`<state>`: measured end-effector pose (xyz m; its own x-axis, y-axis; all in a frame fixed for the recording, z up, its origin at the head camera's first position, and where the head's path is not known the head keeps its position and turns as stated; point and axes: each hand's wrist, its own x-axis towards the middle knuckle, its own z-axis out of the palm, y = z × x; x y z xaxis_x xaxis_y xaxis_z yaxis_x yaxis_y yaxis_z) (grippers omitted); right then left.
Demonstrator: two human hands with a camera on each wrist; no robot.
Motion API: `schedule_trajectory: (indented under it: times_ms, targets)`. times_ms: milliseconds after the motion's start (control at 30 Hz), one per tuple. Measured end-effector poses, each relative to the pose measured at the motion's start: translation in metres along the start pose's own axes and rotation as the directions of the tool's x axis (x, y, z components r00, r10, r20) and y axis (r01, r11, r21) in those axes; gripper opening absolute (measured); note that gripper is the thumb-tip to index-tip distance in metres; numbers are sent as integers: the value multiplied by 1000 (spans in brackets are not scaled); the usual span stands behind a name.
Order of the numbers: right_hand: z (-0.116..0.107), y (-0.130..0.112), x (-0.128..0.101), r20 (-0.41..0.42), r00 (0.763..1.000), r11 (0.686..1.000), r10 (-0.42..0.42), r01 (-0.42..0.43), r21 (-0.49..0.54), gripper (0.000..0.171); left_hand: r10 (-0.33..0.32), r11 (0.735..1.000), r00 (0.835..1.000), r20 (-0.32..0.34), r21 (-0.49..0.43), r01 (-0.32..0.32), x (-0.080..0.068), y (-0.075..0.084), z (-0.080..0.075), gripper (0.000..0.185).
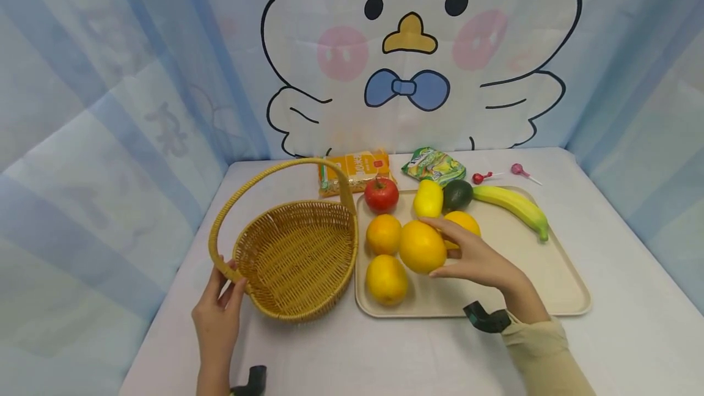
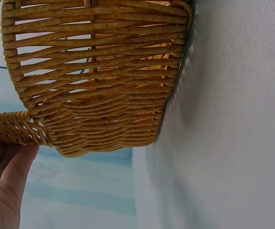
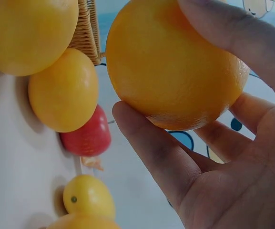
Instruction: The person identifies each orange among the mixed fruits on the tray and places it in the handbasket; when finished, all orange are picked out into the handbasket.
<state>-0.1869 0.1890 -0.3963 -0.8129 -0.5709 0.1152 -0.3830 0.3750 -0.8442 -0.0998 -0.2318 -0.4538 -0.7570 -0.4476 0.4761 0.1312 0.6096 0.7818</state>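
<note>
My left hand (image 1: 217, 310) pinches the base of the handle on the left side of a woven wicker basket (image 1: 297, 255); the left wrist view shows thumb and fingers on either side of the handle (image 2: 13, 128). Nothing lies inside the basket. Above the beige tray (image 1: 555, 289), my right hand (image 1: 484, 258) grips an orange (image 1: 422, 247) between thumb and fingers. In the right wrist view that orange (image 3: 170, 62) is held up, apart from the other fruit. On the tray beside it sit an orange (image 1: 384, 234), another orange (image 1: 387, 280) and a partly covered orange (image 1: 463, 223).
The tray's far side holds a red tomato-like fruit (image 1: 381, 194), a yellow lemon-like fruit (image 1: 428, 198), a dark green avocado (image 1: 458, 195) and a banana (image 1: 514, 208). Behind lie an orange food packet (image 1: 357, 171), a green packet (image 1: 434, 165), a red lollipop (image 1: 478, 178) and a pink lollipop (image 1: 518, 170).
</note>
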Motion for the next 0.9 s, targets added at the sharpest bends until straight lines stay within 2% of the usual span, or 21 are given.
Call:
schedule_trajectory:
  times_ms: [233, 700, 900]
  targets:
    - [5, -6, 7, 13, 1000, 1000, 10, -10, 18, 81, 9, 1000, 1000, 13, -5, -8, 0, -1, 0, 61]
    - [13, -15, 25, 52, 998, 999, -37, 37, 13, 83, -8, 1000, 1000, 15, 18, 8, 0, -2, 0, 62]
    - [19, -20, 35, 77, 996, 998, -52, 50, 30, 84, 12, 1000, 1000, 13, 11, -12, -1, -2, 0, 60]
